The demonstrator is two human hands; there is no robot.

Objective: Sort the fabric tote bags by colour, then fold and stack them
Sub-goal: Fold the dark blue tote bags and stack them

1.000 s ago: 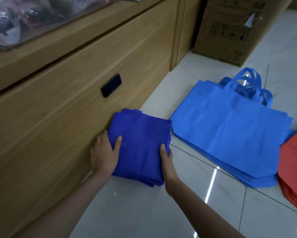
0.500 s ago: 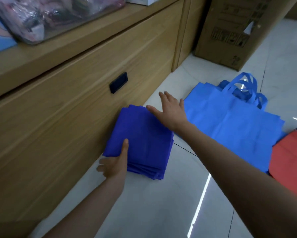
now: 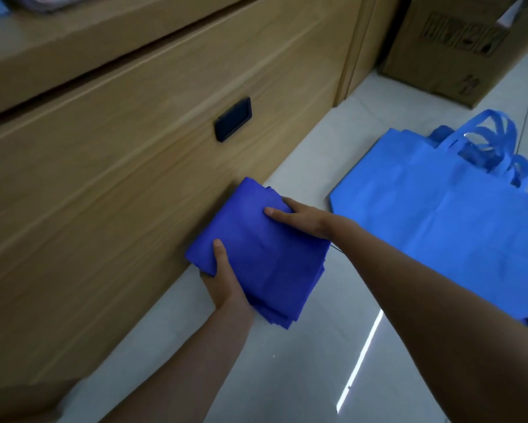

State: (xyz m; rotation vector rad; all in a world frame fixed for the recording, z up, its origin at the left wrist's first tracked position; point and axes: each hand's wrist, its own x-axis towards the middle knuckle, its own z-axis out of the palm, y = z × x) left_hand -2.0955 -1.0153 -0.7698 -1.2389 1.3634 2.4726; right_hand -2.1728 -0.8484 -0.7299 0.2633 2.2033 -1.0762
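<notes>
The left hand (image 3: 226,285) pinches the folded bags (image 3: 265,261), thumb on top. Just beyond it, the right hand (image 3: 305,219) grips them too.

- A long light-wood cabinet (image 3: 134,193) fills the left side, its grain running lengthwise.
- A small black recessed handle (image 3: 233,119) sits in its drawer front.
- A wooden ledge (image 3: 104,35) runs above the drawer, with a dark gap between.
- Glossy pale floor tiles (image 3: 287,377) meet the cabinet's base and reflect a bright strip of light (image 3: 360,361).
- A brown cardboard box (image 3: 452,50) stands on the floor, top right.
</notes>
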